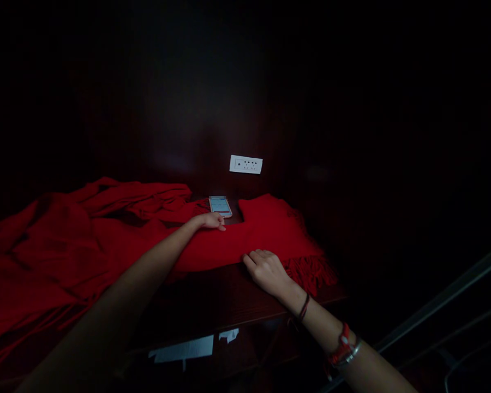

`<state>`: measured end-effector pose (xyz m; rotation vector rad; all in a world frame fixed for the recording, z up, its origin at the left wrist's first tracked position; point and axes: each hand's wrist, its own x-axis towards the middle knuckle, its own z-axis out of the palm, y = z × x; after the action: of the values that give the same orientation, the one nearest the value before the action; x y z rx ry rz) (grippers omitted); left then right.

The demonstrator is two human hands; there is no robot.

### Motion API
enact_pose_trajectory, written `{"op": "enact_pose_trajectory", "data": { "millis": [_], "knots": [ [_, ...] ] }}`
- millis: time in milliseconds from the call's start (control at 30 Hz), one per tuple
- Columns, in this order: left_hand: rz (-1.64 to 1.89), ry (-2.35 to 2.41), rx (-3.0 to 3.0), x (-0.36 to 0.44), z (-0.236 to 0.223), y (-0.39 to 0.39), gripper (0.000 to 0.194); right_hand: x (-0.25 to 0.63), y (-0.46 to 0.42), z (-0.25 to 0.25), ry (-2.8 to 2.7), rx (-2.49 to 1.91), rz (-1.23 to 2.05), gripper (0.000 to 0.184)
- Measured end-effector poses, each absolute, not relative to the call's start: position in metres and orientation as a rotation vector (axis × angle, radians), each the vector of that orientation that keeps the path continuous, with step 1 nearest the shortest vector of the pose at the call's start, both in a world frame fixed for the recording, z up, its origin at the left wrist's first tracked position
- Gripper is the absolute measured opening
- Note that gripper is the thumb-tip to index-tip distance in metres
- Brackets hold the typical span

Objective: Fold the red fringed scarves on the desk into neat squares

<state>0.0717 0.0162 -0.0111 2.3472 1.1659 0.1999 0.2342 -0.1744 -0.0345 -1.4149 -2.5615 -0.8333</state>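
The left hand (213,220) pinches the far edge of the red fringed scarf (221,245), with the phone (220,206) at its twelve o'clock. At its four o'clock, the right hand (265,268) holds the near edge.

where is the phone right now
In the head view, the phone lies screen up near the middle, just beyond the left hand, between parts of the red cloth, below and slightly left of the wall socket.
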Motion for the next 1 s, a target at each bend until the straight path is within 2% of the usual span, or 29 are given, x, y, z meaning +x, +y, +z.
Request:
{"op": "enact_pose_trajectory", "data": {
  "millis": [100,267,400,567,700,867,933,1000],
  "knots": [
    [0.263,1.053,2.205,0.061,-0.001,0.021,0.027,0.236,-0.177,-0.031,-2.507,-1.506,-0.781,0.011],
    [0.565,0.881,1.839,0.06,0.024,0.033,0.028,0.242,-0.178,-0.023,-2.207,-1.695,-0.541,0.021],
    [0.796,0.792,1.84,0.094,0.052,0.038,0.024,0.256,-0.174,-0.01,-1.853,-1.553,-0.299,0.021],
    [0.936,0.854,1.925,0.152,0.078,0.028,0.02,0.288,-0.172,0.008,-1.558,-1.427,-0.154,0.02],
    [0.8,0.982,2.061,0.167,0.078,0.029,0.018,0.294,-0.174,0.003,-1.585,-1.451,-0.123,0.02],
    [0.383,1.114,2.238,0.125,0.061,0.046,0.021,0.257,-0.173,-0.015,-1.963,-1.562,-0.174,0.025],
    [0.36,1.279,2.345,0.097,0.046,0.04,0.035,0.243,-0.172,-0.018,-2.058,-1.664,-0.212,0.026],
    [0.486,1.49,2.48,0.065,0.024,0.019,0.055,0.237,-0.172,-0.02,-2.133,-1.736,-0.244,0.023]
  ]
}}
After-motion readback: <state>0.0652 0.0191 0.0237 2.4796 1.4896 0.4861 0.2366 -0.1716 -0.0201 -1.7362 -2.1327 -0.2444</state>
